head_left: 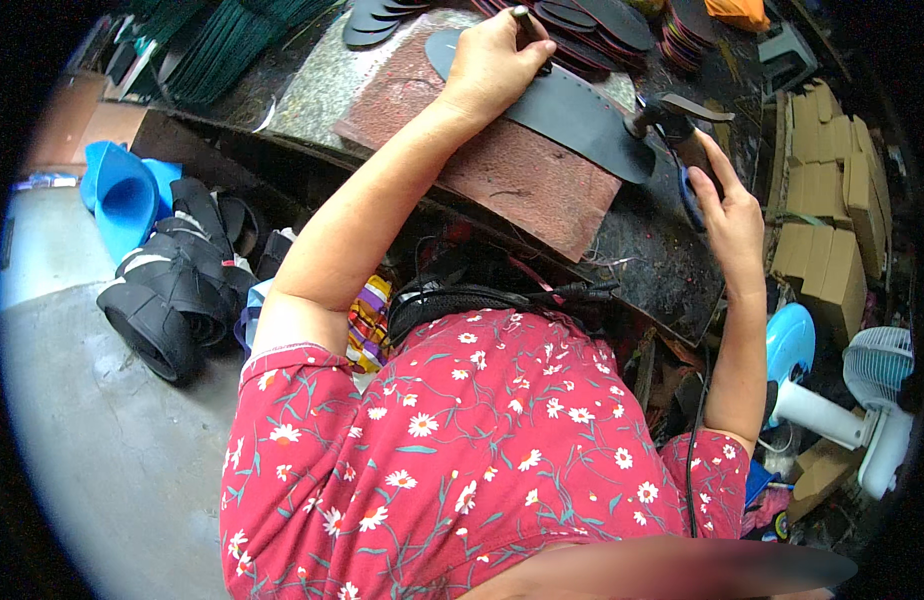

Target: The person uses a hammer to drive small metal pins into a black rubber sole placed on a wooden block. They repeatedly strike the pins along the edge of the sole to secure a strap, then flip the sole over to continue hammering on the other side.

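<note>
A long curved black sheet piece (pixel 572 112), with small marks along its far edge, lies on a reddish-brown board (pixel 527 185). My left hand (pixel 487 75) is above the sheet, closed around an upright metal punch (pixel 524 18) whose top end shows; its lower end is mostly hidden by my fingers. At the right end of the sheet, my right hand (pixel 730 215) grips the handle of a hammer (pixel 672 108), with the head over the table. A blue loop handle (pixel 690 200) shows against my right fingers; I cannot tell whether it is held too.
A grey stone slab (pixel 317 95) is under the board on the dark table. Stacked black insole-shaped pieces (pixel 592 25) are at the back. Cardboard boxes (pixel 827 190) and a white fan (pixel 877 380) stand right. Black rolled pieces (pixel 167 290) lie on the floor at left.
</note>
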A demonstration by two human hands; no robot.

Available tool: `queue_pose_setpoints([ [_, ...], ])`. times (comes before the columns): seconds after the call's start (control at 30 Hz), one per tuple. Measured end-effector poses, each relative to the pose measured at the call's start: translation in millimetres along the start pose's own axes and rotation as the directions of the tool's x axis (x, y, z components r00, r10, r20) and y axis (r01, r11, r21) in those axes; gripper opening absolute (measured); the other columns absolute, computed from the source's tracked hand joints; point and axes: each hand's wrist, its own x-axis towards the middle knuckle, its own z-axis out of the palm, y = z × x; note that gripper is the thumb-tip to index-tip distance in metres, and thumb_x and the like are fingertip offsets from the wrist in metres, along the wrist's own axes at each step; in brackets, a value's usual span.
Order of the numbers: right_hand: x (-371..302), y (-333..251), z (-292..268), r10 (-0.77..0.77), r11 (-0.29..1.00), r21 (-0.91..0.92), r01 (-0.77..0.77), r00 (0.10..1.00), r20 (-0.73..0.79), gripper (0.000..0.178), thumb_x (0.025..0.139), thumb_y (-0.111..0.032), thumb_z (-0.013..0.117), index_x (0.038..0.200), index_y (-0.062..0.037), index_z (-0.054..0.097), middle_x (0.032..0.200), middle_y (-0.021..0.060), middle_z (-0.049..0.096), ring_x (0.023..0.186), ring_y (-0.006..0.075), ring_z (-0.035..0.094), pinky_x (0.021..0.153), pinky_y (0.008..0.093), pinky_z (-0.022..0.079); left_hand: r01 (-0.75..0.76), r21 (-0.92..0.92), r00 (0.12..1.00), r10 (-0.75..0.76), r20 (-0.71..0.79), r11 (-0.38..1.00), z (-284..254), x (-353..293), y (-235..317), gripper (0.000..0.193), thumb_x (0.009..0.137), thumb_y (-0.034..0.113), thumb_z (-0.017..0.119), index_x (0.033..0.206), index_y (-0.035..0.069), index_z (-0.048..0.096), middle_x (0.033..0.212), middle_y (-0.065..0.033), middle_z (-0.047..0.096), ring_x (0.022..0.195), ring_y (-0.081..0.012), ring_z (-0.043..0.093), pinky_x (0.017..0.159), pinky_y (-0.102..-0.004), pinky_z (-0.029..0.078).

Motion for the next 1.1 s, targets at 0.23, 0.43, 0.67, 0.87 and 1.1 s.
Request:
queue_pose_setpoints([
  [0.23,23.0,-14.5,-11.5,0.042,0.968,0.24,-0.07,0.992,0.118,0.042,0.096,-0.028,0.064,0.138,-0.0205,0.059,0.116,0.0099,0.072,0.096,0.0139,0.068,0.082,0.0308,0.052,0.029,-0.191,0.994,-0.048,-0.097,0.981,5.6,2.5,-24.3,0.017,0.087,0.012,0.073,0.095,-0.002,0.067,0.08,-0.0099,0.073,0.068,-0.0117,0.07,0.063,-0.0269,0.057],
  [0.43,23.7,-52.3,-39.5,-0.222,0.787,0.511,0.345,0.932,-0.286,0.042,0.097,-0.014,0.065,0.139,-0.0102,0.058,0.123,0.0008,0.067,0.089,0.0112,0.063,0.077,0.0247,0.052,-0.03,0.002,0.998,0.03,-0.061,1.0,4.2,-1.6,-14.0,0.015,0.09,0.011,0.071,0.1,0.001,0.065,0.084,-0.0079,0.072,0.076,-0.0131,0.069,0.068,-0.0285,0.057],
  [0.67,34.7,-54.7,3.3,-0.34,0.922,0.117,0.368,0.918,-0.206,0.045,0.095,-0.029,0.066,0.138,-0.0235,0.057,0.118,0.0143,0.069,0.103,0.0304,0.07,0.083,0.0354,0.055,-0.338,0.446,0.914,0.402,-0.053,0.829,20.6,-5.0,-3.9,0.022,0.087,0.02,0.073,0.099,0.005,0.063,0.08,-0.0184,0.069,0.075,-0.0347,0.069,0.068,-0.041,0.055],
  [0.87,22.3,-11.8,15.3,-0.266,0.959,0.041,0.279,0.943,-0.2,0.043,0.095,-0.034,0.066,0.137,-0.0278,0.058,0.115,0.0137,0.07,0.103,0.0319,0.069,0.082,0.0373,0.054,0.071,-0.408,0.982,-0.136,-0.134,0.91,12.7,7.7,-20.2,0.014,0.09,0.011,0.07,0.091,-0.001,0.065,0.081,-0.0102,0.072,0.068,-0.013,0.07,0.06,-0.0285,0.058],
  [1.1,21.0,-43.0,-22.8,-0.227,0.873,0.356,0.333,0.924,-0.308,0.044,0.096,-0.019,0.066,0.139,-0.0155,0.058,0.123,0.0039,0.07,0.101,0.0164,0.069,0.083,0.0309,0.053,-0.145,0.061,0.98,0.152,-0.131,0.988,13.6,1.7,-19.7,0.019,0.086,0.017,0.074,0.093,0.002,0.067,0.079,-0.014,0.072,0.07,-0.023,0.072,0.064,-0.0327,0.057],
])
